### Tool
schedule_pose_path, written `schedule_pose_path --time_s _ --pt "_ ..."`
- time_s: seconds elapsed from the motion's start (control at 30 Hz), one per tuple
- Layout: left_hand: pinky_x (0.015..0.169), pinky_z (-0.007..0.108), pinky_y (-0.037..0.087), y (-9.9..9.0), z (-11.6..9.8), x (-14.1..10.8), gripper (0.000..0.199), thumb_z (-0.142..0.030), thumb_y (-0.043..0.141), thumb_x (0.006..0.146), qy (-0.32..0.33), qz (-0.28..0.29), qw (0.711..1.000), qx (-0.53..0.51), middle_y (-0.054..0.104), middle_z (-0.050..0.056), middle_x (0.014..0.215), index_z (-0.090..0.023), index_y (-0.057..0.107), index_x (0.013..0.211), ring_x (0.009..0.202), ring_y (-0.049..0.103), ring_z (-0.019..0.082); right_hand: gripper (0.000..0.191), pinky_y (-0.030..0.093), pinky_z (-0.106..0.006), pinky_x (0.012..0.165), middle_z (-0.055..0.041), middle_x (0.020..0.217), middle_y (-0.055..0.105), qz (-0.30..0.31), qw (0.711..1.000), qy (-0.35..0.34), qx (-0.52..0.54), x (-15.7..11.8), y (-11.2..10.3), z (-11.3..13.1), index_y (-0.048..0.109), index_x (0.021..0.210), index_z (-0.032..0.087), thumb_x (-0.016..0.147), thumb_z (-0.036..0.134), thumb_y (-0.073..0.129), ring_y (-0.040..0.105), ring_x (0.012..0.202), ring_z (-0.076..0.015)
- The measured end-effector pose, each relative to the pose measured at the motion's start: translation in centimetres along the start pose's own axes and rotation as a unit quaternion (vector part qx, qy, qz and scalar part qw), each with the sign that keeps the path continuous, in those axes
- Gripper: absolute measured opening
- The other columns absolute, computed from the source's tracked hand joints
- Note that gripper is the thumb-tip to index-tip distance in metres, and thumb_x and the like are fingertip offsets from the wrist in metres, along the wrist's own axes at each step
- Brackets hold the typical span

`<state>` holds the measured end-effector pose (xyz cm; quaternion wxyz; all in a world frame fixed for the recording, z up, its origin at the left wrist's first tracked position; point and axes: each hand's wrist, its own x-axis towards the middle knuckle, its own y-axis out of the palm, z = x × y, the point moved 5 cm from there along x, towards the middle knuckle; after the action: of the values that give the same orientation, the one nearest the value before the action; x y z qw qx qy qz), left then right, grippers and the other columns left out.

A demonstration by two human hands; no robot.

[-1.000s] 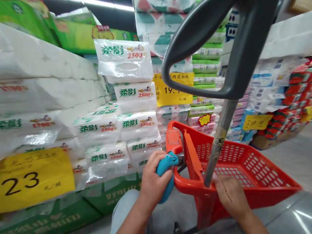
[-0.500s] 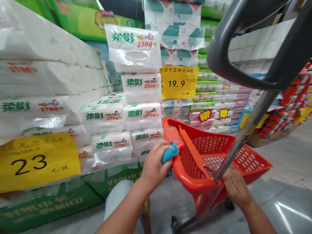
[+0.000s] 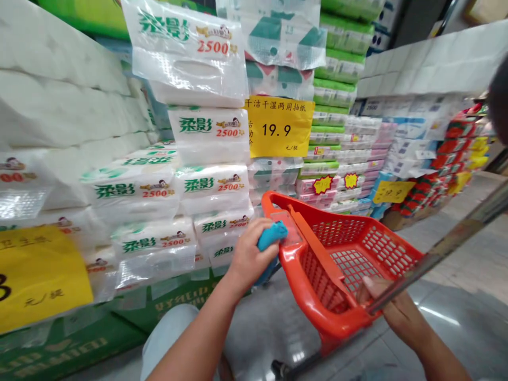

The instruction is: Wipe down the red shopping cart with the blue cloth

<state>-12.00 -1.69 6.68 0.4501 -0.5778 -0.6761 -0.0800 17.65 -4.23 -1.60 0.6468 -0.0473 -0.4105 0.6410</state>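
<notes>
My left hand (image 3: 252, 254) is closed around a bunched blue cloth (image 3: 273, 235). It touches the left end of the red plastic rim of a shopping cart (image 3: 296, 272), beside a clear label panel (image 3: 286, 226). At the cart's near right corner, my right hand (image 3: 391, 304) grips the rim, with thumb and fingertips over the basket side. The cart's metal pole (image 3: 436, 246) crosses in front of that hand and hides part of it. The cart is tilted, with a perforated basket and a folded orange flap (image 3: 315, 246) inside.
Stacked white tissue packs (image 3: 214, 182) rise close on the left, above green cartons (image 3: 75, 344). Yellow price signs (image 3: 280, 127) hang among them. Further right stand green packs (image 3: 335, 92) and red-and-green packs (image 3: 432, 169). Shiny grey tiles (image 3: 456, 275) make up the floor.
The view has moved closer to the tissue stack. The cart's pole has swung down to the right, and its grey handle has mostly left view. My left hand with the cloth has shifted slightly up.
</notes>
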Motion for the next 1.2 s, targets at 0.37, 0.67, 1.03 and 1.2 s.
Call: schedule_pose_path --time_s 0.37,0.67,1.03,1.2 --pt "0.095 0.037 0.056 2.6 -3.3 -4.0 0.03 -0.023 0.063 0.087 0.09 0.024 0.994 0.05 0.066 0.009 0.117 -0.027 0.061 0.116 0.107 0.066 0.022 0.08 0.047 -0.034 0.053 -0.0089 0.05 0.056 -0.209 0.944 0.104 0.232 -2.4 -2.0 2.4 0.059 0.049 0.025 0.093 0.075 0.014 0.057 0.052 -0.0209" --pt "0.1 0.04 0.053 4.0 -4.3 -1.3 0.032 -0.021 0.058 0.088 0.129 0.124 0.984 0.023 0.061 0.01 0.125 -0.021 0.056 0.12 0.115 0.059 0.023 0.079 0.041 -0.032 0.046 -0.0064 0.044 0.051 -0.218 0.936 0.087 0.261 -0.7 -3.5 1.1 0.05 0.045 0.024 0.087 0.084 0.02 0.05 0.045 -0.0177" --pt "0.09 0.039 0.051 5.4 -4.6 5.0 0.012 -0.021 0.055 0.09 0.187 0.27 0.935 0.133 0.064 0.007 0.105 -0.018 0.06 0.1 0.1 0.058 0.023 0.077 0.039 -0.031 0.047 -0.004 0.042 0.051 -0.208 0.934 0.063 0.284 1.3 -4.0 0.8 0.049 0.046 0.025 0.089 0.081 0.02 0.049 0.043 -0.0164" --pt "0.086 0.034 0.05 6.7 -6.8 4.2 0.014 -0.024 0.053 0.094 0.246 0.332 0.905 0.099 0.065 0.006 0.105 -0.019 0.061 0.104 0.097 0.057 0.021 0.076 0.039 -0.031 0.049 -0.0041 0.044 0.051 -0.216 0.932 0.079 0.281 1.1 -4.2 0.3 0.049 0.047 0.025 0.09 0.08 0.02 0.049 0.046 -0.0169"
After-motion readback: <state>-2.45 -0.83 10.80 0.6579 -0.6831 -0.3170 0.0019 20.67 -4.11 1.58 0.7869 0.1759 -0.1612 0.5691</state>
